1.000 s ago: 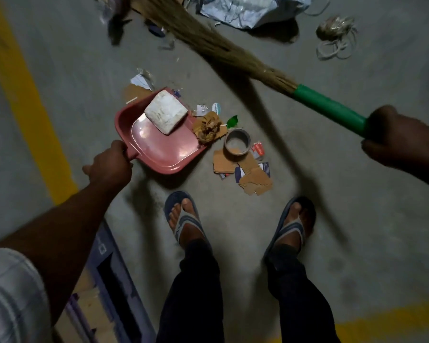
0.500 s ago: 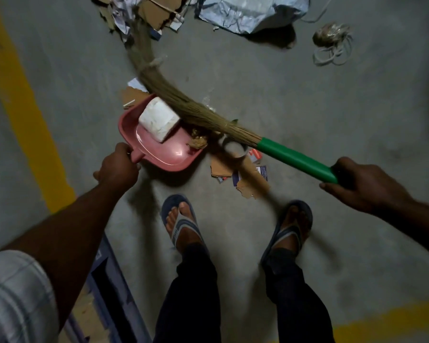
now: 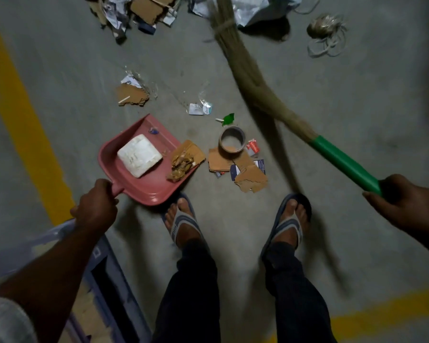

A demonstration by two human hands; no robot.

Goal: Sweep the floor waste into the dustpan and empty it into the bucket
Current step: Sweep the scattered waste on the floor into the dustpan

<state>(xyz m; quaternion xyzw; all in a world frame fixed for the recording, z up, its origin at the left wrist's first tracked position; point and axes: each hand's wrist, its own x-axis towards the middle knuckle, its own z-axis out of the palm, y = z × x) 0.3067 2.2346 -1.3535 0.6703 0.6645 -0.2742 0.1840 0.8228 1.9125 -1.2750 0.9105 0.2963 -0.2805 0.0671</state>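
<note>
My left hand [image 3: 94,206] clamps the dustpan [image 3: 144,186] handle, mouth facing two o'clock to catch the cardboard scraps [image 3: 248,177] just beside it. My right hand [image 3: 404,201] wraps the broom [image 3: 295,125], bristles out at twelve, for reach, I'd say.

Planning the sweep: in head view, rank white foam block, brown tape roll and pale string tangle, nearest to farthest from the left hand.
1. White foam block, in the pink dustpan the left hand grips.
2. Brown tape roll, right of the dustpan.
3. Pale string tangle, top right.
</note>
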